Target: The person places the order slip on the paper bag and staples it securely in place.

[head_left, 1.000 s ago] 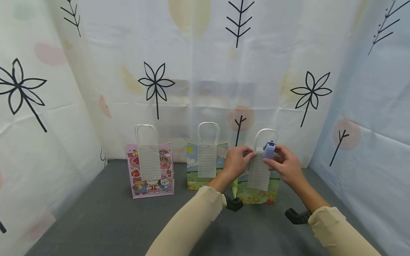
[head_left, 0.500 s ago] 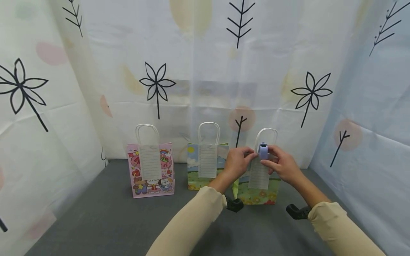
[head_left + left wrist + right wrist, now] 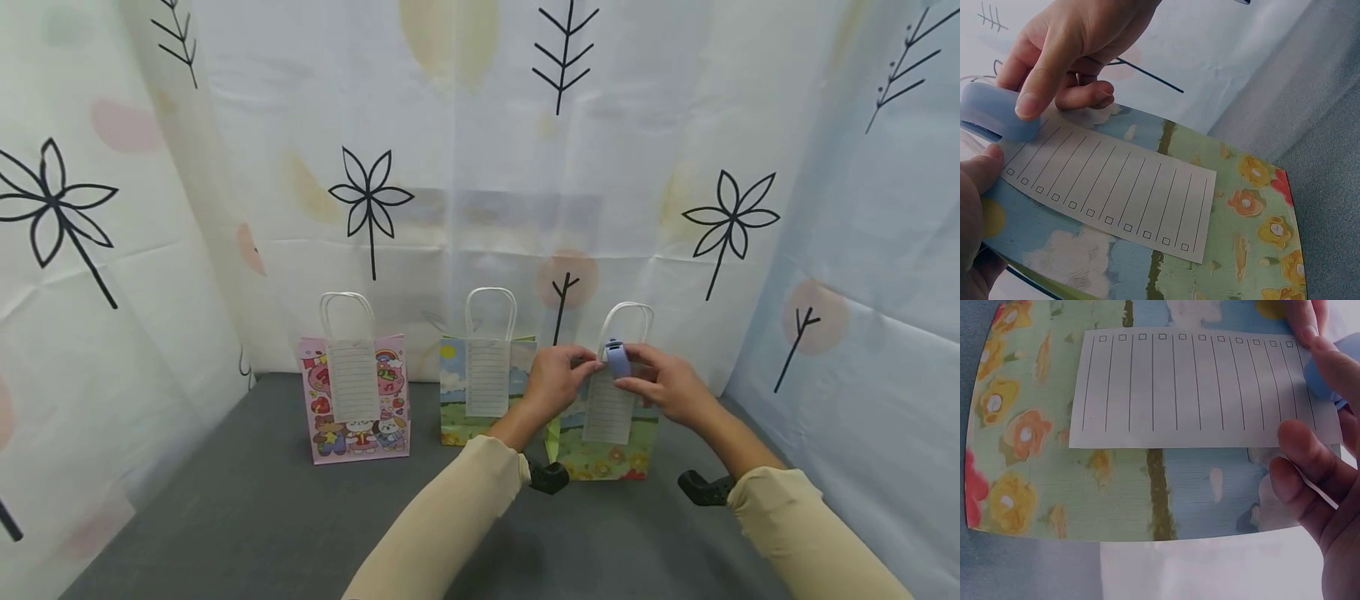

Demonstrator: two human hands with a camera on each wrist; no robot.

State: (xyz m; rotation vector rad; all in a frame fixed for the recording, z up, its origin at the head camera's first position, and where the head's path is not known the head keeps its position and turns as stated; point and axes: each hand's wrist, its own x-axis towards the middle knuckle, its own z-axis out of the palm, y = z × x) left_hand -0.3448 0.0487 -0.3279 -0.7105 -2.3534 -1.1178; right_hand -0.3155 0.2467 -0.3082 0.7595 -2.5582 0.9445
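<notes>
In the head view, a paper gift bag [image 3: 600,462] with a painted flower meadow stands upright at the right. A white checklist sheet [image 3: 1110,187] lies against its front, its top at the bag's upper edge. My left hand [image 3: 555,379] pinches the sheet's top corner and the bag's rim together, thumb in front and fingers behind. Between thumb and fingers, my right hand [image 3: 667,383] holds a small blue stapler [image 3: 618,360] at the top of the sheet. In the right wrist view the stapler's blue body [image 3: 1325,378] is partly hidden by the thumb. Its jaws' closure on the paper is unclear.
A pink cartoon gift bag [image 3: 356,446] stands at the left and another meadow bag [image 3: 453,425] in the middle, each with a lined sheet in front. White handles rise from all three. Printed cloth [image 3: 480,208] surrounds the dark grey tabletop [image 3: 247,517].
My right hand has turned the stapler and moved it slightly left onto the sheet's top edge. The left hand keeps its pinch, almost still.
</notes>
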